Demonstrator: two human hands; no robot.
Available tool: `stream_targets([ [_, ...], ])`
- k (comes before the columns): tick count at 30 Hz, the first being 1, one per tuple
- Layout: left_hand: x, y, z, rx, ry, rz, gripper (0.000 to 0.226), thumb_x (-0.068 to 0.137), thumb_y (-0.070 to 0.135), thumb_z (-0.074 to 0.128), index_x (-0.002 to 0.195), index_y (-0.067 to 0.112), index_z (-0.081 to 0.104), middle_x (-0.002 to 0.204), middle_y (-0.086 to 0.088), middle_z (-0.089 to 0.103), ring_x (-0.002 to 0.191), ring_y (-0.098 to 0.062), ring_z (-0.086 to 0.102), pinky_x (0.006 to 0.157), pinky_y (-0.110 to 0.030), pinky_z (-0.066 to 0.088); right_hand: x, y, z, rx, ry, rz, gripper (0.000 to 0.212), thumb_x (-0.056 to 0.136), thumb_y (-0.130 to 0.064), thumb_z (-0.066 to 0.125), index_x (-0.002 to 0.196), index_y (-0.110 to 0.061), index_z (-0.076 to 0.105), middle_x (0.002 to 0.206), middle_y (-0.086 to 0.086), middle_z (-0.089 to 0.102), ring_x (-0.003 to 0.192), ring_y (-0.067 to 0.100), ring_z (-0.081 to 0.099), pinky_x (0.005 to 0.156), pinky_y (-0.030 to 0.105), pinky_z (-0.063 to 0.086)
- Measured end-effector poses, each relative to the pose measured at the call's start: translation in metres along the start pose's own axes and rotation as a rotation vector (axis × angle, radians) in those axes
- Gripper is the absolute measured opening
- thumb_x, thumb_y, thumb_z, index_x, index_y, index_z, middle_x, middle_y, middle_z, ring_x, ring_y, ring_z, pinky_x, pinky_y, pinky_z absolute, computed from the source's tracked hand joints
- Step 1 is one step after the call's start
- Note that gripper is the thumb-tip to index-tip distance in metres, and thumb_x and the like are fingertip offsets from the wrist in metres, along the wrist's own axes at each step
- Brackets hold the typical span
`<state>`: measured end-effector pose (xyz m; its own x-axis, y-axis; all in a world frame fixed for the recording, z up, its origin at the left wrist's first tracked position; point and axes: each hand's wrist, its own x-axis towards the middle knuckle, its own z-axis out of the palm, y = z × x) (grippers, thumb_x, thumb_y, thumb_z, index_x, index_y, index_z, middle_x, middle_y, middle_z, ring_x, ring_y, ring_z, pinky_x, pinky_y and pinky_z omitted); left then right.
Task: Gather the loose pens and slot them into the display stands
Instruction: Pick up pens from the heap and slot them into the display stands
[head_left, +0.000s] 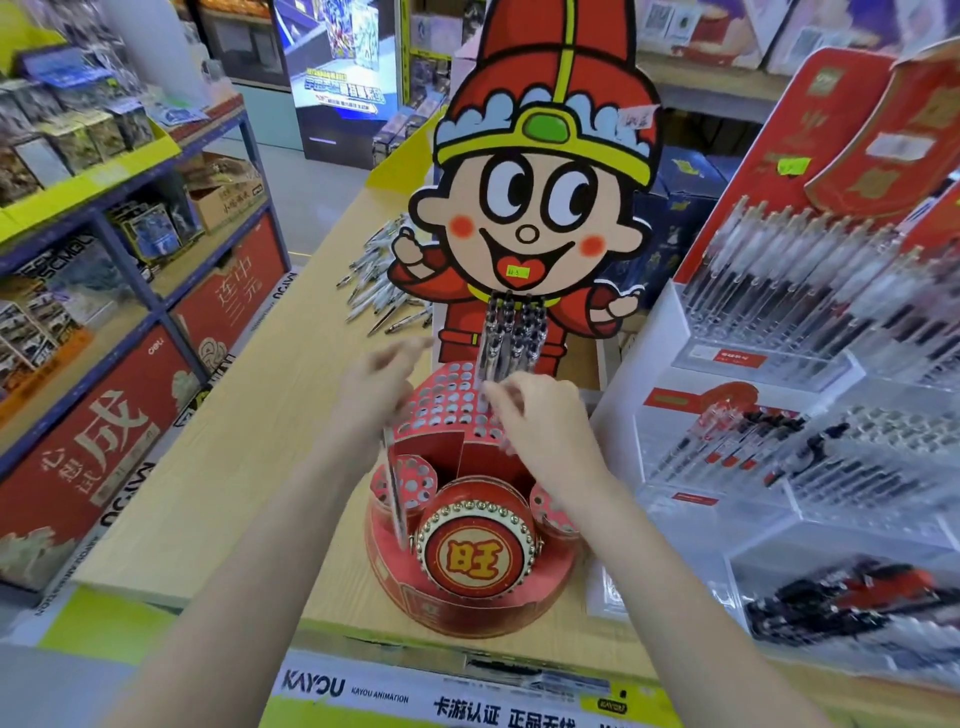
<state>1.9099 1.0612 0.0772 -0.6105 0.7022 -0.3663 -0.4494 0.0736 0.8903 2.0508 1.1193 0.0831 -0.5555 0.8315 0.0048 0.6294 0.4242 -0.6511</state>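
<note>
Left hand (379, 384): blurred above the stand's left side; a pen (396, 488) hangs below it, grip unclear.
Right hand (540, 415): fingers pinched at the holes, seemingly seating a pen.
Red stand (467, 587): near desk edge.
Loose pens (379, 280): heaped toward far edge, awaiting gathering.

- Shelf-edge strip (363, 693): "KAYOU", "KAYOU ANIMATION", then "卡游认证 正品无忧".
- Drum (476, 556) on the front of the red pen stand (467, 603): "旺".
- Red panel (124, 431) under the left shelf: "deli", large "成".
- Red panel (234, 301) beyond it: "连中三元".
</note>
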Motion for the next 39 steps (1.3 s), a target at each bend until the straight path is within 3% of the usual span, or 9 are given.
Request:
stream_targets([
  [5, -0.005, 0.022, 0.008, -0.415, -0.011, 0.129, 0.027, 0.099, 0.028, 0.043, 0.102, 0.007, 0.061, 0.062, 0.007, 0.035, 0.044, -0.003, 0.029, 0.037, -0.013, 0.024, -0.035, -0.001, -0.004, 0.832, -0.499, 0.152, 0.022, 0.094, -0.02, 0.052, 0.102, -0.004, 0.065, 0.084, 0.005, 0.071, 0.074, 0.013, 0.067, 0.063, 0.022, 0.055],
  [7, -0.011, 0.018, 0.014, -0.428, -0.05, 0.159, 0.017, 0.096, 0.022, 0.048, 0.096, 0.009, 0.06, 0.064, 0.006, 0.035, 0.047, -0.004, 0.031, 0.042, -0.014, 0.028, -0.035, 0.001, -0.01, 1.024, -0.417, 0.231, 0.018, 0.089, -0.007, 0.057, 0.105, -0.001, 0.063, 0.078, 0.009, 0.07, 0.063, 0.012, 0.063, 0.056, 0.018, 0.05],
  [10, -0.019, 0.01, 0.016, -0.002, -0.129, 0.139, 0.011, 0.093, 0.023, 0.054, 0.097, 0.017, 0.062, 0.082, 0.003, 0.051, 0.066, -0.007, 0.047, 0.065, -0.019, 0.044, -0.032, 0.01, -0.025, 1.169, -0.127, 0.381, 0.007, 0.087, -0.006, 0.06, 0.091, -0.002, 0.065, 0.068, 0.007, 0.067, 0.054, 0.008, 0.056, 0.05, 0.014, 0.046],
  [14, -0.028, -0.014, 0.012, 0.409, -0.306, 0.161, 0.014, 0.092, 0.021, 0.056, 0.095, 0.016, 0.068, 0.105, -0.003, 0.066, 0.1, -0.015, 0.06, 0.085, -0.025, 0.048, -0.033, 0.017, -0.032, 1.165, 0.159, 0.365, 0.015, 0.086, -0.017, 0.064, 0.075, -0.007, 0.064, 0.058, 0.0, 0.061, 0.051, 0.005, 0.051, 0.051, 0.014, 0.044],
  [20, -0.037, -0.012, 0.016, 0.403, -0.428, 0.157, 0.017, 0.081, 0.034, 0.063, 0.086, 0.02, 0.071, 0.098, -0.003, 0.07, 0.093, -0.014, 0.064, 0.075, -0.024, 0.053, -0.035, 0.025, -0.041, 1.073, 0.388, 0.259, 0.016, 0.085, -0.017, 0.066, 0.073, -0.007, 0.066, 0.061, 0.003, 0.061, 0.055, 0.007, 0.052, 0.053, 0.015, 0.045],
  [25, -0.042, 0.0, 0.025, 0.345, -0.387, 0.324, 0.009, 0.081, 0.016, 0.068, 0.089, 0.02, 0.068, 0.079, 0.012, 0.069, 0.081, -0.006, 0.065, 0.069, -0.021, 0.053, -0.035, 0.036, -0.053, 1.148, 0.282, 0.256, 0.008, 0.086, -0.01, 0.064, 0.08, -0.007, 0.068, 0.068, 0.002, 0.069, 0.059, 0.007, 0.06, 0.055, 0.014, 0.047],
  [30, -0.047, 0.01, 0.045, 0.395, -0.405, 0.478, 0.006, 0.082, 0.012, 0.068, 0.088, 0.013, 0.068, 0.074, 0.012, 0.068, 0.074, 0.0, 0.063, 0.063, -0.012, 0.048, -0.04, 0.044, -0.066, 0.386, 0.15, -0.101, 0.019, 0.081, -0.012, 0.071, 0.085, -0.031, 0.07, 0.09, -0.005, 0.068, 0.083, 0.008, 0.061, 0.075, 0.024, 0.048],
  [33, -0.052, 0.019, 0.071, 0.477, -0.505, 0.584, 0.002, 0.082, 0.015, 0.068, 0.084, 0.014, 0.068, 0.073, 0.011, 0.068, 0.072, 0.0, 0.063, 0.065, -0.012, 0.047, -0.04, 0.037, -0.075, 0.111, 0.204, -0.275, 0.016, 0.078, -0.024, 0.074, 0.091, -0.015, 0.074, 0.085, 0.004, 0.064, 0.075, 0.015, 0.055, 0.069, 0.024, 0.043],
  [39, -0.051, 0.042, 0.127, 0.476, -0.847, 0.571, 0.023, 0.088, 0.009, 0.06, 0.108, 0.02, 0.064, 0.099, -0.003, 0.071, 0.097, -0.014, 0.066, 0.088, -0.023, 0.051, -0.054, 0.048, -0.135, 0.746, 0.036, -0.006, 0.015, 0.085, -0.003, 0.062, 0.091, -0.016, 0.067, 0.065, 0.0, 0.063, 0.051, 0.009, 0.052, 0.05, 0.022, 0.043],
])
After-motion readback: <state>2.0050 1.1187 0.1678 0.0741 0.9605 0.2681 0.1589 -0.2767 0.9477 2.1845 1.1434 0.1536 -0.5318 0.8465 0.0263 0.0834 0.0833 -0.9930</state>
